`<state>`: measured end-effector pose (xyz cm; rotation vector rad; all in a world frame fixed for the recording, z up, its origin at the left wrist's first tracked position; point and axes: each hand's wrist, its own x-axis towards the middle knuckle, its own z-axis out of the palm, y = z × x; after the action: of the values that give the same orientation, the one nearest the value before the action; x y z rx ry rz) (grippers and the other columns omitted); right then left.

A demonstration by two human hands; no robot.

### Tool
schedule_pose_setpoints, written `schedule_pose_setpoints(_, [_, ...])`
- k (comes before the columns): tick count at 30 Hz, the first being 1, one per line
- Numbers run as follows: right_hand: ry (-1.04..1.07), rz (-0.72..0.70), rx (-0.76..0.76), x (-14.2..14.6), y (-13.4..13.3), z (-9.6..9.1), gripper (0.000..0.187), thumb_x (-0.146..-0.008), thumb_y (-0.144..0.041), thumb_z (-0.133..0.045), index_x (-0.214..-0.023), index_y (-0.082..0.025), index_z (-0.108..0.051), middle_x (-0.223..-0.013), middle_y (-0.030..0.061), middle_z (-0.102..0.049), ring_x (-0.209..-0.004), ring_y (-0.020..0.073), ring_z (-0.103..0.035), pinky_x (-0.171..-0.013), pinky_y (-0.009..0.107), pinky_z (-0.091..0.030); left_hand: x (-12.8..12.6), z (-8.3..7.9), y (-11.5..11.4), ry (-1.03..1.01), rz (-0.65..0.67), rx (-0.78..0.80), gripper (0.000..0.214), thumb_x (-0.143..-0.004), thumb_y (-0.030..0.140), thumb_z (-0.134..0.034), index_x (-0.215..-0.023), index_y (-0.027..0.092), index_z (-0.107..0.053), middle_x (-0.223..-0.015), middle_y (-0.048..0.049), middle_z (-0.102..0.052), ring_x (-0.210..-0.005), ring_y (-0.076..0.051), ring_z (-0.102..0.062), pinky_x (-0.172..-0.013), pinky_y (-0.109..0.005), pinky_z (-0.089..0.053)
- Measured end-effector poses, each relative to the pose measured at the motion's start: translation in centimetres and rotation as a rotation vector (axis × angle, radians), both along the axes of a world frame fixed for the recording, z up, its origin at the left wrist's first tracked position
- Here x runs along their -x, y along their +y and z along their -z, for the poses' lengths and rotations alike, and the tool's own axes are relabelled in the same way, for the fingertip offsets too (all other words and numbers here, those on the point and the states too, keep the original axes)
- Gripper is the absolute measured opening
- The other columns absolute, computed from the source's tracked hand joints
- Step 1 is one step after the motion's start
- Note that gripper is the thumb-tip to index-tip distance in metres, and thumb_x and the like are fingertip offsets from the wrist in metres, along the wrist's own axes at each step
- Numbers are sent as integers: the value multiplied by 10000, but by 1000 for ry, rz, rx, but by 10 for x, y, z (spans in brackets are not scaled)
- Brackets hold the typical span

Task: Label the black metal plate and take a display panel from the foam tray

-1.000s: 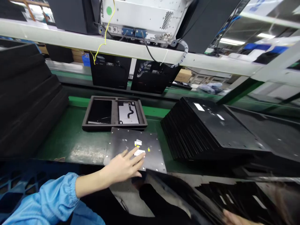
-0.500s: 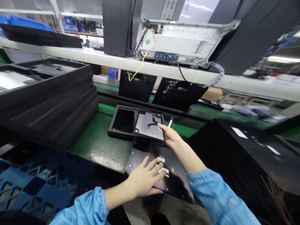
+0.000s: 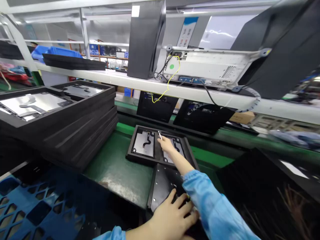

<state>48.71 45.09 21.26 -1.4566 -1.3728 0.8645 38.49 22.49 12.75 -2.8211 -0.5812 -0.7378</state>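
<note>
A black foam tray (image 3: 130,154) with two compartments lies on the green conveyor belt (image 3: 117,166). Each compartment holds a silver panel; the left panel (image 3: 143,147) shows a black flex cable. My right hand (image 3: 167,145) reaches over the tray's right compartment, fingers closed on a thin white stick-like item (image 3: 160,135). Nearer to me, my left hand (image 3: 172,218) lies flat, fingers spread, on a dark metal plate (image 3: 161,186) with small holes. Both arms wear blue sleeves.
A tall stack of black foam trays (image 3: 62,123) stands at the left, its top one holding silver panels. A blue plastic pallet (image 3: 32,203) lies at the lower left. A white shelf (image 3: 175,90) carries a grey device and black monitors. Dark plates are piled at the right.
The view has tilted up and left. My right hand came in from the right and now reaches over the tray's right compartment. The tray's left compartment now shows a silver panel. My left hand stays on the plate.
</note>
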Motion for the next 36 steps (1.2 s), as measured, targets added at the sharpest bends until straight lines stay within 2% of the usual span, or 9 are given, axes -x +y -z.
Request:
schedule_pose_setpoints(3, [4,20,92,-48,-40,-6,493,-952,-514,-743,-1239,-113,-757,-691,-23,-591,-529,109,-438,-499,248,-365,1,-3,0,-6,2,40,734,-1104,675,-378,-1618,167,-508,-1703,-113,-497,-1567,-331,-445,-1270,-558,-419])
schedule_pose_setpoints(5, [-8,33,106,-91,-82,-6,577,-852,-576,-811,-1238,-148,-783,-694,6,-637,-536,140,-448,-490,277,-352,2,-3,0,-8,32,84,679,-1118,627,-390,-1571,146,-547,-1690,-118,-512,-1557,-318,-465,-1279,-553,-422])
schedule_pose_setpoints(10, [-186,246,37,-201,-213,36,578,-833,-692,-772,-1166,-222,-826,-1105,89,-789,-1005,310,-704,-881,404,-550,20,-4,0,-308,148,299,424,-1094,494,-534,-1416,244,-653,-1537,-81,-667,-1444,-235,-599,-1327,-531,-395])
schedule_pose_setpoints(12, [-222,362,77,-225,-258,63,625,-812,-739,-755,-1151,-220,-828,-1025,87,-788,-1007,329,-712,-966,442,-538,31,-2,2,-514,9,435,356,-1086,388,-555,-1407,268,-652,-1525,-114,-662,-1427,-259,-617,-1298,-595,-422])
schedule_pose_setpoints(15, [-165,431,146,-227,-302,95,708,-809,-797,-720,-1182,-203,-821,-975,98,-784,-979,345,-723,-993,478,-554,43,9,8,-672,-253,646,398,-1096,331,-532,-1486,277,-597,-1683,-155,-486,-1544,-327,-504,-1244,-662,-465])
schedule_pose_setpoints(20, [-20,435,140,-189,-310,109,730,-892,-781,-666,-1333,-210,-780,-1400,134,-723,-1393,382,-605,-1243,527,-415,50,42,23,-698,-380,988,689,-1123,447,-506,-1741,357,-214,-1814,-118,-275,-1657,-340,-309,-1271,-608,-427])
schedule_pose_setpoints(23, [10,384,117,-180,-304,108,719,-962,-752,-610,-1407,-204,-747,-1461,134,-688,-1452,370,-557,-1291,539,-344,52,51,28,-696,-426,1140,703,-1131,497,-471,-1751,392,-157,-1833,-67,-230,-1674,-313,-231,-1310,-576,-345])
schedule_pose_setpoints(30, [-74,427,68,-174,-303,118,635,-1024,-712,-564,-1442,-264,-731,-1482,109,-679,-1479,397,-531,-1274,610,-363,57,34,31,-649,-475,1210,708,-1111,535,-484,-1742,378,-203,-1823,-48,-264,-1655,-303,-295,-1297,-528,-389])
schedule_pose_setpoints(36, [48,346,-5,-173,-301,118,589,-1037,-664,-602,-1432,-243,-720,-1410,115,-711,-1352,340,-632,-1219,512,-445,67,35,30,-715,-413,1384,654,-1120,562,-352,-1741,482,-164,-1803,82,-287,-1636,-289,-329,-1299,-490,-404])
